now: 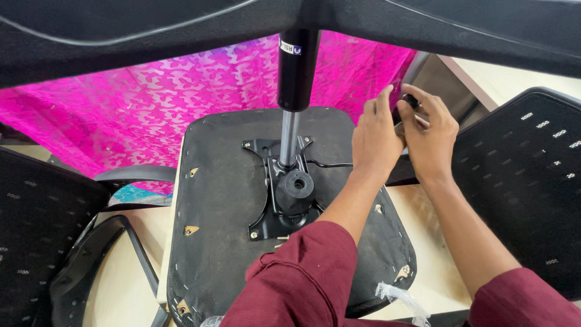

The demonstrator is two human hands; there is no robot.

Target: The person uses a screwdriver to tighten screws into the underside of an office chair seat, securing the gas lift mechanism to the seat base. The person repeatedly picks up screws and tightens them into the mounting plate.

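Black and stiff, the upturned chair seat (242, 200) lies heavy on the desk (130, 266), so I'd grip its rim, while my left hand (376, 133) and right hand (431, 136) pinch the small lever knob (410, 100) at its far edge

The small black part (410, 100) pinched between the left hand (375, 136) and right hand (431, 136) is mostly covered by fingers, its shape unreadable. The gas cylinder (296, 66) vanishes behind the dark chair base (151, 27) overhead, and the seat underside (224, 200) is cut by maroon sleeves (302, 278).
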